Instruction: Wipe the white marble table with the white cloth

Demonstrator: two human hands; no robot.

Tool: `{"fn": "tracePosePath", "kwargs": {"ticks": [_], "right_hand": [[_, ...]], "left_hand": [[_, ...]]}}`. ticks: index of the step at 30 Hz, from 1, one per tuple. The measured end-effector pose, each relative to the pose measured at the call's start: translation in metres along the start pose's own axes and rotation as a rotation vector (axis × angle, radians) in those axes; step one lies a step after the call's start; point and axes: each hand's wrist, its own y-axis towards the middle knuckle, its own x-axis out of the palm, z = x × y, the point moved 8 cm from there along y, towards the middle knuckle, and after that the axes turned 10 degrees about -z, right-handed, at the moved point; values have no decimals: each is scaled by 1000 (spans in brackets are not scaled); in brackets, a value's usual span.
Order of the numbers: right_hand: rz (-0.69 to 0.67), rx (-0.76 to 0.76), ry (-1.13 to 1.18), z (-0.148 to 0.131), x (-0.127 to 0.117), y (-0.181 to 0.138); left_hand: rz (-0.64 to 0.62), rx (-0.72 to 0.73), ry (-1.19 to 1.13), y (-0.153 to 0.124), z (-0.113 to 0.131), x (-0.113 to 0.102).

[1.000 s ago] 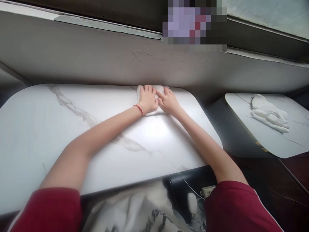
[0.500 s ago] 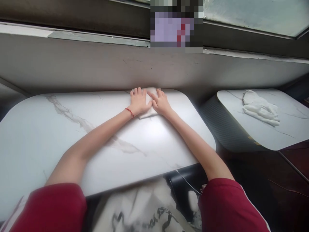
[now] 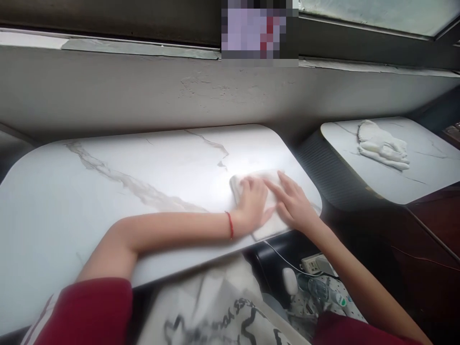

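Note:
A folded white cloth (image 3: 268,230) lies near the right end of a white marble-patterned table (image 3: 172,167), reaching to its front edge. My left hand (image 3: 252,203), with a red string bracelet at the wrist, presses on the cloth's left part; its fingers lie over the cloth and are slightly blurred. Beside it, my right hand (image 3: 295,203) rests on the cloth's right part with fingers stretched out and spread. The two hands are close together, thumbs toward each other. Much of the cloth is covered by them.
A second marble-patterned table (image 3: 427,158) stands to the right, across a dark gap, with a crumpled white cloth (image 3: 383,146) on it. A grey wall (image 3: 143,91) runs behind. Below the front edge are a power strip (image 3: 316,263), a bottle (image 3: 325,292) and a white cable.
Both hands and the cloth under them have moved from the table's back edge toward me and to the right, up to the front edge. The view has shifted slightly.

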Motion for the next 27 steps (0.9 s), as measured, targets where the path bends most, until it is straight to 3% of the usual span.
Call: {"fn": "tracePosePath", "kwargs": {"ticks": [4,14,21,27], "right_hand": [[-19,17,-40,17,-1,0],[12,58,12,105,21,127],[-13,40,22,142,29,188],[-8,109,48,169,31,214]], "left_hand": [[61,68,-28,14,6,-2],[95,-20,-287,121,-82,2],[85,-145,-371,171,-98,5],[148,-146,-394,197,-116,1]]}}
